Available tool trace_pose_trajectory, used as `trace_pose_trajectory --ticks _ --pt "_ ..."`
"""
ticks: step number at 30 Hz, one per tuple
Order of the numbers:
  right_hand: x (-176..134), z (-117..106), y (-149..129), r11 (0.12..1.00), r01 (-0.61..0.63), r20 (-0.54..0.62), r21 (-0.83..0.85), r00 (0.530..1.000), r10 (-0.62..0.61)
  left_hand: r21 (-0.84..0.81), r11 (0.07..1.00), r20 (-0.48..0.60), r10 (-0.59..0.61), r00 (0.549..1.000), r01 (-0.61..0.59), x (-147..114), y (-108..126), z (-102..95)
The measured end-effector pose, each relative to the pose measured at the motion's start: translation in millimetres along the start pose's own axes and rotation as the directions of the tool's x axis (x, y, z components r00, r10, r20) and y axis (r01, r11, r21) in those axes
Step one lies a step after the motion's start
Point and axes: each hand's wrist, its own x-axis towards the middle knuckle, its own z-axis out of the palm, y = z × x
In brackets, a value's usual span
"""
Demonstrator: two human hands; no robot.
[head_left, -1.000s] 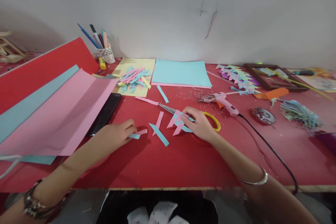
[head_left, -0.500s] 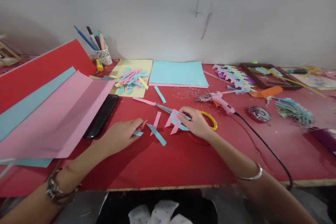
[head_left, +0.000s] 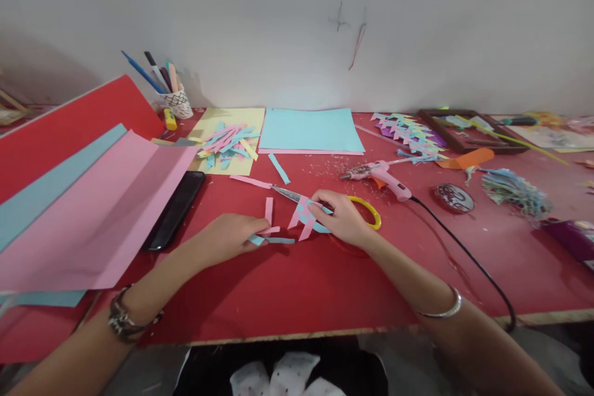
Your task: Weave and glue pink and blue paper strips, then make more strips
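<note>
My left hand [head_left: 236,236] is closed on paper strips [head_left: 256,240], with pink and blue ends poking out past its fingertips. A pink strip [head_left: 269,210] lies just beyond those fingers, partly hidden by them. My right hand [head_left: 342,216] pinches a small woven piece of pink and blue paper strips [head_left: 306,215] close to the red tabletop. Beneath that hand lie scissors, their metal blades [head_left: 285,193] pointing left and a yellow handle loop [head_left: 375,213] showing to its right. Another pink strip [head_left: 250,181] touches the blade tips.
Loose strips [head_left: 229,141] are heaped on a yellow sheet [head_left: 197,163]. Behind the scissors are blue sheets [head_left: 310,130] and a pink glue gun [head_left: 385,176] with a black cord. Large pink paper [head_left: 106,210] and a black phone [head_left: 179,210] occupy the left; a wooden frame [head_left: 468,136] is at right.
My left hand has moved slightly right and gathered up the blue strip that lay in front of it. My right hand keeps its hold on the woven piece. The view has shifted a little.
</note>
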Motion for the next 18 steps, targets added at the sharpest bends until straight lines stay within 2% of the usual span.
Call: trace_pose_trajectory --ticks 5,8,11,13,16,18 --pt "0 0 2 1.000 0.003 0.003 -0.003 1.000 -0.003 -0.123 0.991 -0.018 -0.056 0.998 0.054 -5 0 -2.9" --pt "0 0 2 1.000 0.012 0.014 -0.016 1.000 -0.012 -0.215 0.960 -0.057 -0.198 0.979 0.181 -8 1 -7.7" --pt "0 0 1 1.000 0.011 0.026 -0.027 1.000 -0.011 -0.277 0.906 -0.095 -0.358 0.929 0.321 -6 7 -10.4" --pt "0 -1 0 0.999 0.017 0.035 -0.033 0.999 -0.016 -0.243 0.879 -0.061 -0.437 0.898 0.411 -1 13 -10.0" --pt "0 -1 0 0.999 0.028 0.049 -0.035 0.998 -0.026 -0.063 0.842 0.009 -0.537 0.843 0.537 10 22 -8.2" --pt "0 -1 1 0.998 0.048 0.035 -0.042 0.998 -0.046 0.051 0.808 0.011 -0.588 0.809 0.587 16 28 -7.3"
